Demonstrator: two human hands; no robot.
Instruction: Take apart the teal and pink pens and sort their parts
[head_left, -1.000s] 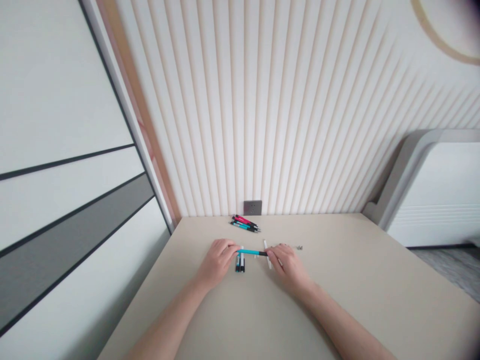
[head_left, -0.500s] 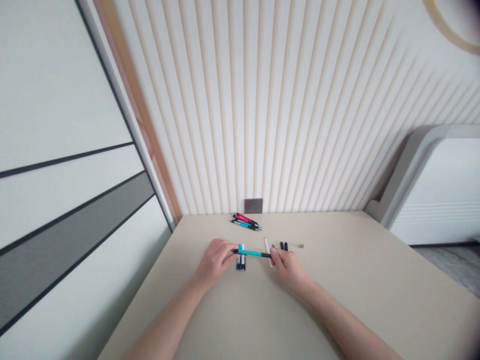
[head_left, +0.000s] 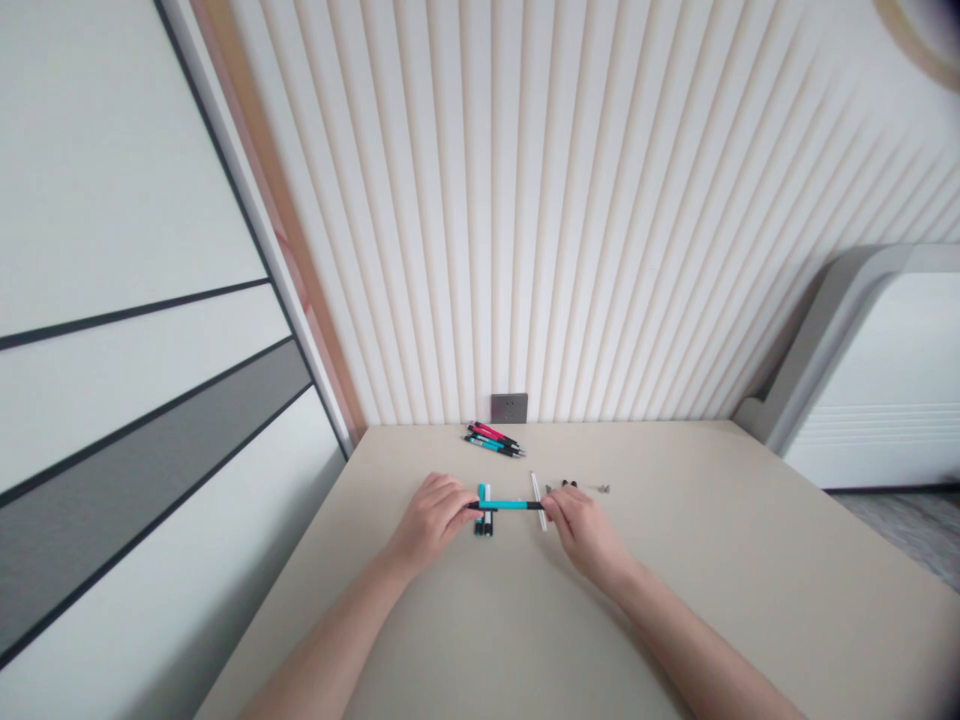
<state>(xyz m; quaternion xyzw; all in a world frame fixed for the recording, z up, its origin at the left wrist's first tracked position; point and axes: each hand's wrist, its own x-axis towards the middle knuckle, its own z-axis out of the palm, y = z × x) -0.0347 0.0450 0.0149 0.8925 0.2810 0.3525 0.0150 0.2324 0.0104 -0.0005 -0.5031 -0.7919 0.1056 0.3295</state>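
A slim, blue-and-black, plastic-looking pen (head_left: 508, 505), probably light, stiff and best held near its ends, is spanning the gap between bare left hand (head_left: 433, 518) and right hand (head_left: 589, 533), both pinching its black ends, over a smooth beige desk (head_left: 465, 640).

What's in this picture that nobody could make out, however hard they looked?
All in the head view:
- Ends of the blue-and-black pen: covered by the fingers of the left hand and right hand.
- Black pieces: partly hidden behind the right hand.
- Small grey bits: too small to identify.
- Curved tan band: cut off by the top and right edges.
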